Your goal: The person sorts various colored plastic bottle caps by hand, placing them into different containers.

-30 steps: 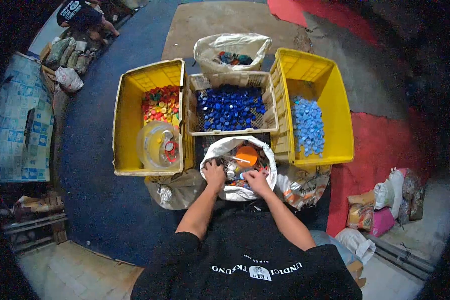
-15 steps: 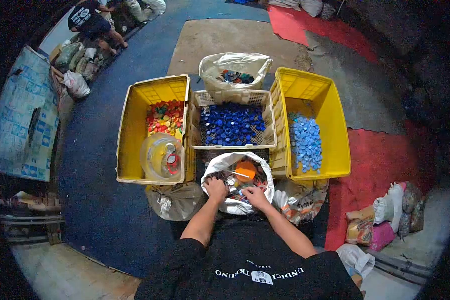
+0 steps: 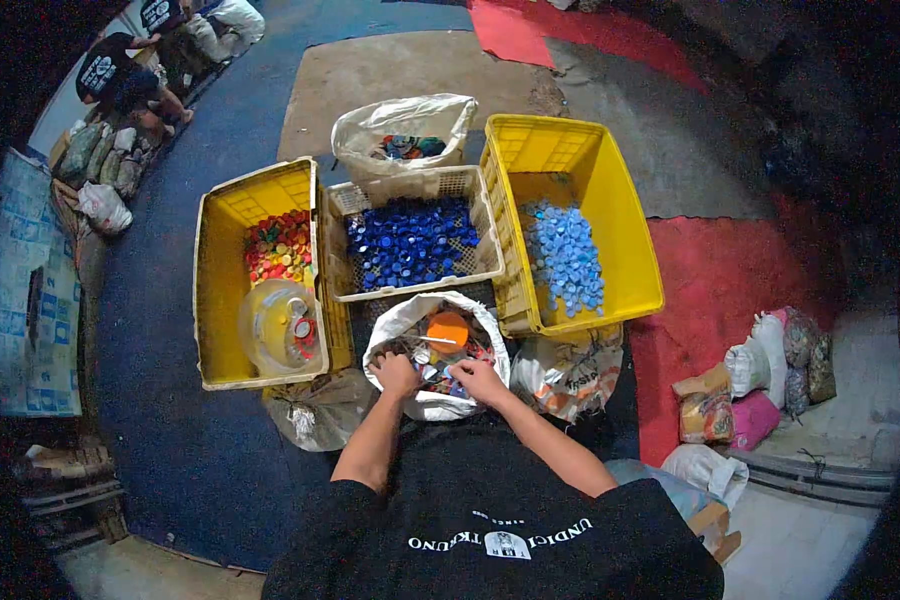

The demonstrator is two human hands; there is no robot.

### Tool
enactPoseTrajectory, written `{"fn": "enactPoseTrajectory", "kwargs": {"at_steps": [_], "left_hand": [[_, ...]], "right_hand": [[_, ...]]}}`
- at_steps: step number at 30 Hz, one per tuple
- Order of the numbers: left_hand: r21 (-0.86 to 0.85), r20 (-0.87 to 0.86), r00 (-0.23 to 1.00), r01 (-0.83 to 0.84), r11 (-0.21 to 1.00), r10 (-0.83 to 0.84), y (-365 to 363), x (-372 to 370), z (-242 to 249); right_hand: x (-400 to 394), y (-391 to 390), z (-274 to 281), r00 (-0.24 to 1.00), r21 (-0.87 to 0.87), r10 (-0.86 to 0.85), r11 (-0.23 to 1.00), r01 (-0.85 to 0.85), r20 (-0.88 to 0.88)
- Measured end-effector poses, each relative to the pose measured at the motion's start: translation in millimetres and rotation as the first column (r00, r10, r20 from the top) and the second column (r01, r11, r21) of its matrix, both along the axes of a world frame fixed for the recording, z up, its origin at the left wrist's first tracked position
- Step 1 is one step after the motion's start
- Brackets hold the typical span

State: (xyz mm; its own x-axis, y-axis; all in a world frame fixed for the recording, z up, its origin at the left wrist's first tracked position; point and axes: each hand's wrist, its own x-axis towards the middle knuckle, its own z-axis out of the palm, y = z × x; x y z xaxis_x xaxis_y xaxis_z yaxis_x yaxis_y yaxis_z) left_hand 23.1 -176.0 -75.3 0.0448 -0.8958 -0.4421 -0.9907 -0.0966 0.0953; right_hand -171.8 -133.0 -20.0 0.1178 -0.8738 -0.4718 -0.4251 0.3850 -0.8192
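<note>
In front of me is an open white sack (image 3: 433, 408) with its rim rolled back, full of mixed bottle caps and small plastic bits. A large orange lid (image 3: 448, 332) lies among them, a thin white stick across it. My left hand (image 3: 398, 374) reaches over the sack's left side, fingers bent down into the contents, their tips hidden. At the right side, my right hand (image 3: 481, 381) has its thumb and fingers pinched together on what looks like a small pale blue bottle cap (image 3: 456, 371).
Dark blue caps fill part of a white crate (image 3: 420, 290) ahead. A left yellow bin (image 3: 206, 300) has red and yellow caps and a clear jug (image 3: 273, 325); a right yellow bin (image 3: 625, 260) has light blue caps. Behind stands another sack (image 3: 355, 135). People work at far left.
The view has turned, so the bins and sack appear further left. Both hands remain at the sack, and the right one is still pinched. A second person shows at far left.
</note>
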Motion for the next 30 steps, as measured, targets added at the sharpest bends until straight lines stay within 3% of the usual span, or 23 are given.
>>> {"fn": "enactPoseTrajectory", "kwargs": {"at_steps": [2,4,8,9,10,12,16,18,20,22,24,25,26,30], "left_hand": [[0.018,-0.017,1.0,-0.021,1.0,0.021,-0.5,0.0,10.2],[-0.166,-0.236,0.972,-0.062,0.984,0.021,5.4,4.4,25.7],[-0.128,-0.447,0.888,-0.178,0.976,0.103,1.4,4.0,60.6],[-0.02,-0.678,0.72,-0.22,0.975,0.148,-3.1,9.2,42.7],[-0.019,-0.675,0.722,-0.221,0.975,0.151,-2.5,7.3,52.7],[0.048,-0.929,0.346,-0.234,0.971,0.13,-6.0,-5.7,78.1],[0.13,-0.939,0.297,-0.158,0.979,0.173,-13.9,-22.5,127.9],[0.163,-0.944,0.264,-0.153,0.975,0.2,-16.7,-26.4,138.9],[0.274,-0.944,0.149,-0.155,0.949,0.296,-15.0,-28.0,135.2],[0.286,-0.945,0.121,-0.136,0.948,0.303,-10.7,-24.4,125.8],[0.376,-0.927,-0.026,-0.083,0.923,0.375,-5.4,-19.3,117.0],[0.383,-0.922,-0.099,-0.08,0.92,0.375,-0.6,-16.9,114.6],[0.312,-0.95,-0.011,-0.081,0.947,0.312,0.8,-11.5,111.0],[0.327,-0.945,-0.044,-0.144,0.934,0.324,9.9,-1.1,117.1]], "right_hand": [[0.1,-0.8,2.6,0.999,-0.052,-0.008,0.999,0.011,0.054],[-2.2,-4.3,7.2,0.998,-0.099,-0.006,0.995,0.013,0.065],[-7.6,-7.6,2.8,0.98,-0.023,-0.116,0.992,0.121,0.159],[-5.9,-8.9,9.3,0.952,-0.01,-0.186,0.981,0.195,0.243],[-4.7,-10.3,18.9,0.911,0.012,-0.255,0.964,0.265,0.323],[-6.0,-15.8,27.1,0.854,0.082,-0.322,0.945,0.317,0.409],[-3.8,-24.3,72.4,0.806,0.097,-0.361,0.928,0.36,0.469],[-4.9,-27.2,73.0,0.87,-0.032,-0.284,0.946,0.323,0.403],[-2.6,-26.7,66.6,0.899,-0.12,-0.254,0.942,0.314,0.356],[0.5,-20.3,71.3,0.924,-0.187,-0.236,0.935,0.3,0.302],[1.6,-15.8,74.9,0.953,-0.23,-0.182,0.944,0.238,0.241],[4.4,-13.1,71.7,0.934,-0.241,-0.179,0.935,0.259,0.309],[6.6,-9.4,70.5,0.94,-0.316,-0.173,0.91,0.267,0.296],[10.6,-2.1,66.3,0.903,-0.179,-0.288,0.917,0.356,0.32]]}}
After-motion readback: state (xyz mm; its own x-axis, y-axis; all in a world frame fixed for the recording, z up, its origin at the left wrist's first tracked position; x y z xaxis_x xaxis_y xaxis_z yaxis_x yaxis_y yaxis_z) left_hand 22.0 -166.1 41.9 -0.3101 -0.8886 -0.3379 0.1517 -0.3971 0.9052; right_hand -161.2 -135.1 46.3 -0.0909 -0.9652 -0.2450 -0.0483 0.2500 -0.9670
